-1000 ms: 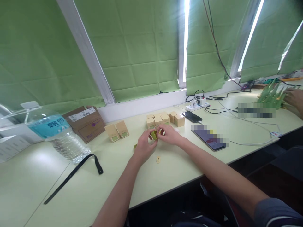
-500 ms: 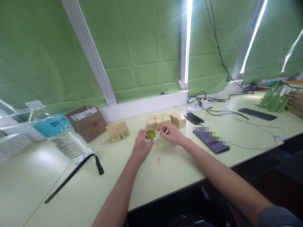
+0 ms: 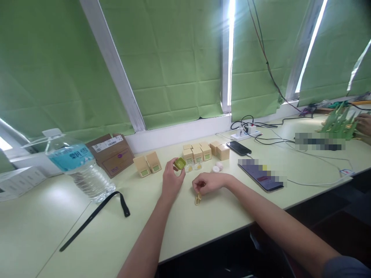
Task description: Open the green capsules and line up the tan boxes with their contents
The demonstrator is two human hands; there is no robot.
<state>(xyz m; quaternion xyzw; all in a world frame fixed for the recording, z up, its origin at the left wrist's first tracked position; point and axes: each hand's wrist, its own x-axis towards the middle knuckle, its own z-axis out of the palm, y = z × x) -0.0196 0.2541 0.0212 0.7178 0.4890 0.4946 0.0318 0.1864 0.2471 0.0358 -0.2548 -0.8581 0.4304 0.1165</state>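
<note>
My left hand (image 3: 171, 178) grips a small olive-green square container (image 3: 180, 163) between thumb and fingers, its open side tipped toward me. My right hand (image 3: 208, 183) is low over the table with its fingers pinched at a small yellow loop (image 3: 198, 199); whether the loop's lower end rests on the table is unclear. Behind the hands stand several small cardboard boxes (image 3: 197, 153). Small clear pieces with yellow in them (image 3: 197, 166) lie in front of those boxes. White and pink round pieces (image 3: 216, 167) lie just beyond my right hand.
At left are a water bottle (image 3: 78, 166), a black strap (image 3: 97, 212) and a brown carton (image 3: 114, 154). Two opened cardboard pieces (image 3: 147, 164) stand nearby. Phones (image 3: 257, 175), a power strip (image 3: 245, 134) and cables lie at right. Another person's hand (image 3: 363, 124) is beside green spiky pieces (image 3: 339, 125).
My right hand has moved away from the green container, down toward me to the yellow loop on the table. My left hand still holds the container, slightly farther left.
</note>
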